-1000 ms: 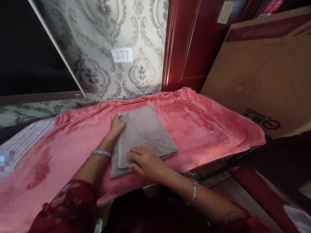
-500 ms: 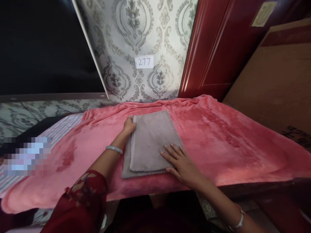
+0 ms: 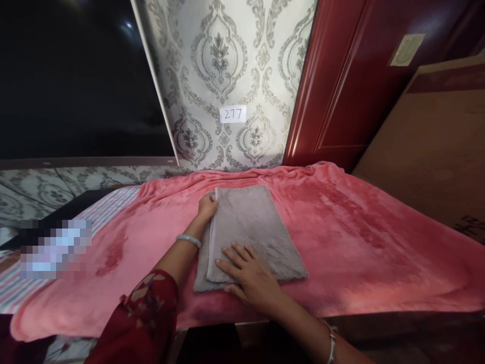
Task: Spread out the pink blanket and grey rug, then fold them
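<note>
A folded grey towel (image 3: 253, 227) lies on a pink fleece blanket (image 3: 352, 237) that covers a table. My left hand (image 3: 207, 207) grips the towel's far left corner, fingers curled on the edge. My right hand (image 3: 250, 275) lies flat on the towel's near edge with its fingers spread. The top layer sits slightly offset from the layer under it on the left and near sides.
Patterned wallpaper with a small paper label "277" (image 3: 232, 114) is behind the table. A red door (image 3: 341, 86) and a large cardboard box (image 3: 428, 146) stand at the right. A striped cloth (image 3: 109, 202) shows at the left, below a dark screen (image 3: 76, 81).
My right hand slid left along the towel's near edge, from its right corner to the middle. My left hand kept its hold on the far corner. The camera shifted a little.
</note>
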The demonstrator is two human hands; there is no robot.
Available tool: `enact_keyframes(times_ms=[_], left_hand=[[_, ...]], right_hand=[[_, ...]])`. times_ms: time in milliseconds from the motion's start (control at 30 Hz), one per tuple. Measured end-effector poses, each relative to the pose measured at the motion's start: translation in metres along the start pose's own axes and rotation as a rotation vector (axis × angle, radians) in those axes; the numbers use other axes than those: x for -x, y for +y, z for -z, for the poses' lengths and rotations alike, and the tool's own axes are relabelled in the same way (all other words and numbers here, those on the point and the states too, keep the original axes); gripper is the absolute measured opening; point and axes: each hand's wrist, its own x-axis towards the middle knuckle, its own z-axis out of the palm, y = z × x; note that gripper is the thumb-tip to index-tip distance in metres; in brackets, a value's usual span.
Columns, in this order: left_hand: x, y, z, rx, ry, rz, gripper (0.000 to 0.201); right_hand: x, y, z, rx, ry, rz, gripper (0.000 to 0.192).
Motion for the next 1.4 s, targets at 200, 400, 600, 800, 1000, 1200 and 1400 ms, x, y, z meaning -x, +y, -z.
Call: enact_keyframes(times_ms=[200,400,600,800,1000,1200,1400], left_hand=[[0.001,-0.004,0.000,0.032,0.030,0.020,0.009],[0.000,-0.004,0.004,0.058,0.001,0.008,0.008],[0.004,0.000,0.010,0.039,-0.066,-0.064,0.021],[0.006,-0.004,0.013,-0.008,-0.105,-0.069,0.015],[0.011,-0.001,0.022,-0.060,-0.079,-0.112,0.018],[0.033,0.001,0.020,-0.132,-0.169,-0.504,0.048],[0.048,-0.036,-0.001,-0.394,-0.317,-0.609,0.058]], right_hand=[[-0.002,-0.006,0.003,-0.026,-0.013,-0.020,0.064],[-0.012,-0.024,-0.003,-0.030,0.066,-0.092,0.050],[-0.014,-0.020,-0.001,-0.128,0.104,-0.087,0.039],[-0.012,-0.023,-0.001,-0.146,0.100,-0.052,0.039],[-0.018,-0.010,0.035,-0.248,0.032,0.100,0.032],[-0.051,0.034,0.060,-0.022,-0.034,-0.029,0.055],[-0.040,0.030,0.028,-0.076,-0.256,0.031,0.073]])
